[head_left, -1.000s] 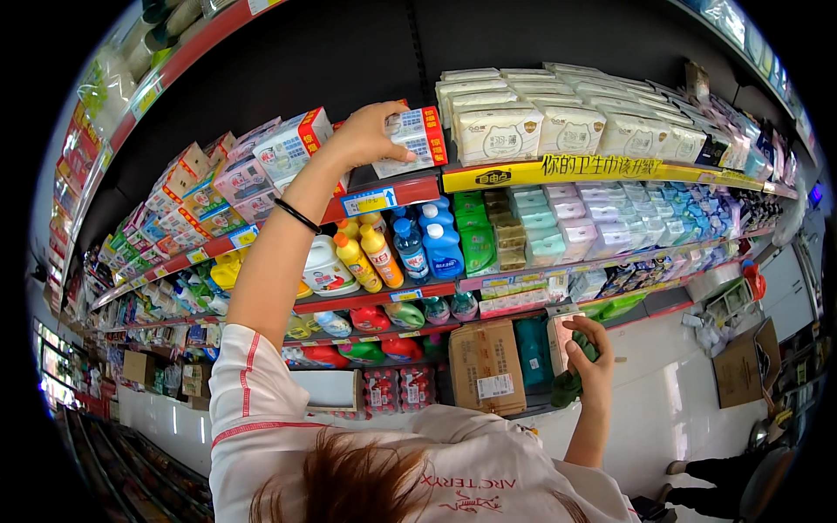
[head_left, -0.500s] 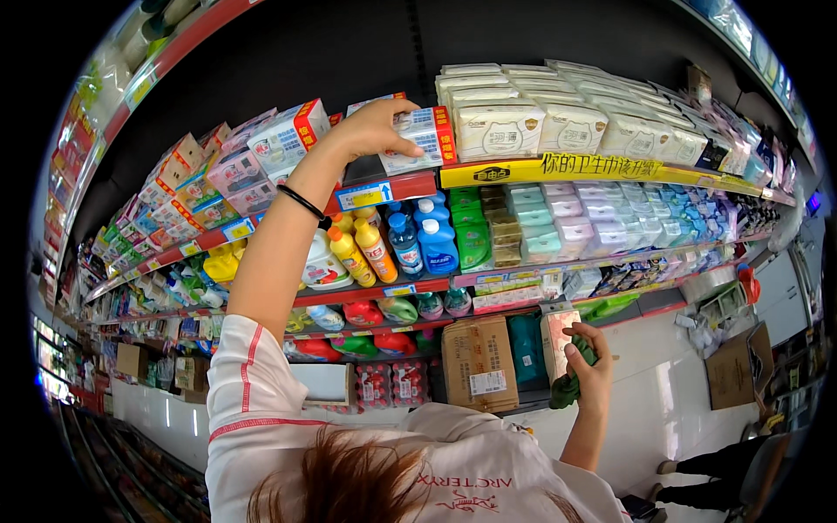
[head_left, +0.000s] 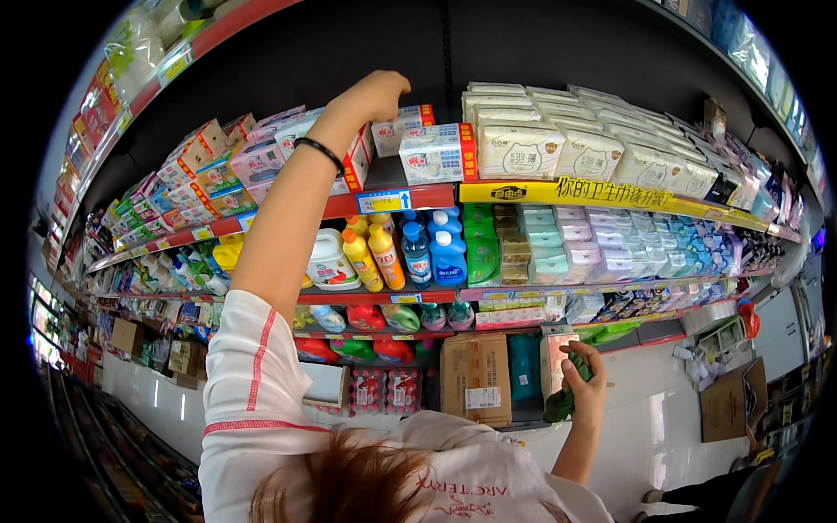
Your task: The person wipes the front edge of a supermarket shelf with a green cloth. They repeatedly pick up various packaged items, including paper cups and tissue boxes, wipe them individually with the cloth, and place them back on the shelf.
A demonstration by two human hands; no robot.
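High on the shelf, my left hand (head_left: 377, 94) is bent at the wrist above and behind small white-and-blue boxes with red ends. Its fingers point away and are mostly hidden, so what they touch is unclear. Closest below it are a rear box (head_left: 395, 133) and a front box (head_left: 432, 152) at the shelf edge, which it does not touch. Another such box (head_left: 356, 166) sits left of a gap, partly behind my forearm. Low at the right, my right hand (head_left: 587, 383) is closed around a bunched dark green cloth (head_left: 559, 404).
White soft packs (head_left: 520, 150) stand in rows to the right. Bottles (head_left: 418, 253) line the shelf below. Under the shelves are a cardboard box (head_left: 475, 379) and red-capped packs (head_left: 404, 390). An open carton (head_left: 732, 401) and a person's legs (head_left: 697, 492) are at the right.
My left hand has let go of the front box at the shelf edge and moved up and back. The right hand keeps the cloth. The view has shifted slightly.
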